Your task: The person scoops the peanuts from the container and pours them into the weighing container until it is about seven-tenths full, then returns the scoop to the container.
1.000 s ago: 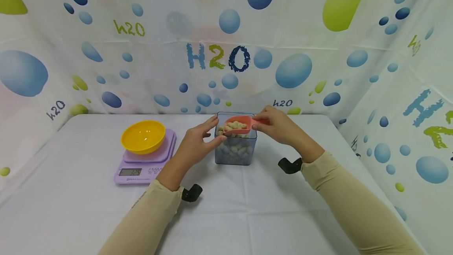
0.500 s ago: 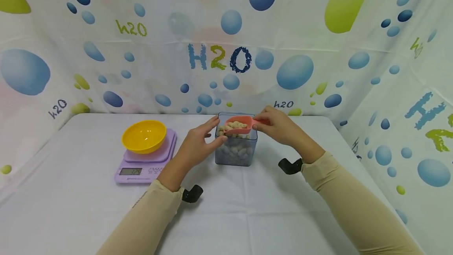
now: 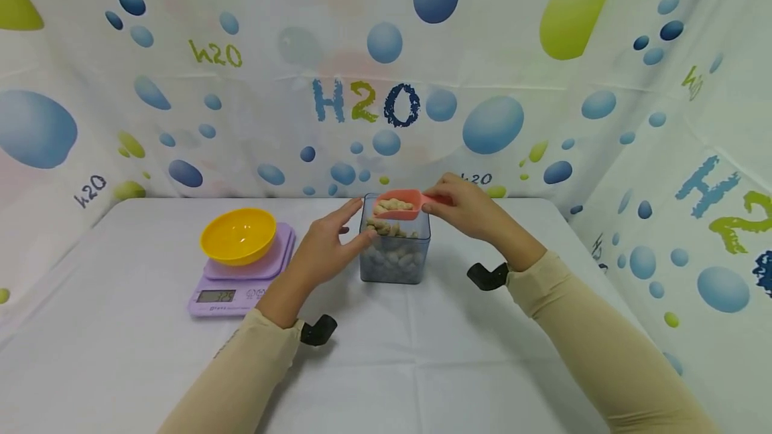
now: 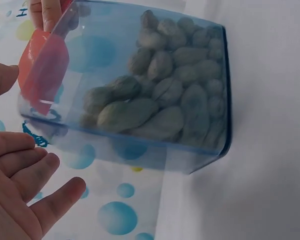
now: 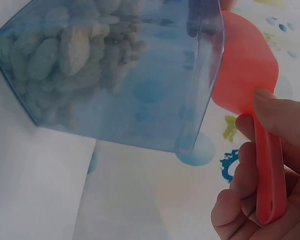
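My right hand (image 3: 461, 206) grips the handle of a coral-pink scoop (image 5: 247, 62) by its thumb and curled fingers. Peanuts (image 3: 394, 205) lie in the scoop, which is level over the open top of a clear bluish square container (image 3: 392, 274). More peanuts (image 4: 165, 95) fill the container's lower part. My left hand (image 3: 326, 246) is at the container's left side, fingers extended and spread; in the left wrist view they stand beside the wall near the rim. Whether a fingertip touches the rim cannot be told.
Left of the container, a yellow bowl (image 3: 238, 236) sits on a purple kitchen scale (image 3: 283, 253) with a lit-less grey display (image 3: 216, 296). A white cloth (image 3: 374, 380) covers the table. A patterned curtain (image 3: 271, 132) hangs behind and on the right.
The scoop with peanuts has risen slightly above the container, showing more of the peanuts beneath. My left hand stays beside the container. The head view has shifted a little.
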### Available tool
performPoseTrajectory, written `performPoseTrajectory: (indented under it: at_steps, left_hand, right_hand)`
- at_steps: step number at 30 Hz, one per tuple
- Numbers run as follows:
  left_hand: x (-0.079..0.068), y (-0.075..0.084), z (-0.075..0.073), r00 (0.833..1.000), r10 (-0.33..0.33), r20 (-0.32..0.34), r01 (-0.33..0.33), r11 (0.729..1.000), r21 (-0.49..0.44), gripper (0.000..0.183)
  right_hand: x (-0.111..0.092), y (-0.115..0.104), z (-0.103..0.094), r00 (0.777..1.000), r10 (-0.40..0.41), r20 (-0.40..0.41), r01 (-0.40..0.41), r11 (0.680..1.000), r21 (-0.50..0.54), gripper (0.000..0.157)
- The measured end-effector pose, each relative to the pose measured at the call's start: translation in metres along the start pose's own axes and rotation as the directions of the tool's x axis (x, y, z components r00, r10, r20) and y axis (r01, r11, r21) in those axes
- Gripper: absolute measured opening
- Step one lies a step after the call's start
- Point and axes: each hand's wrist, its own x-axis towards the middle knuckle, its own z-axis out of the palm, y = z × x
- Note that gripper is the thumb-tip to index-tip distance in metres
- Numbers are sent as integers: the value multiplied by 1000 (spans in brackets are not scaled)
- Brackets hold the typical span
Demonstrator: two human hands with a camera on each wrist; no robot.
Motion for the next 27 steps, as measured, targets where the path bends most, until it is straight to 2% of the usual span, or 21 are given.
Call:
performPoseTrajectory:
  at_steps: [8, 14, 20, 27]
  left_hand:
    - [-9, -3, -24, 999, -29, -22, 31, 996, 89, 74]
    - [-20, -11, -44, 994, -104, -39, 109, 981, 161, 77]
    - [-37, -19, -69, 982, -185, -35, 189, 960, 208, 83]
    - [-61, -30, -96, 976, -203, -76, 216, 948, 233, 77]
  right_hand:
    - [9, -16, 7, 1000, -25, -12, 26, 999, 38, 33]
    - [19, -34, 18, 999, -50, -12, 51, 995, 84, 32]
    - [30, -51, 34, 997, -73, -2, 73, 991, 110, 33]
    - [42, -71, 57, 995, -99, 10, 97, 990, 105, 31]
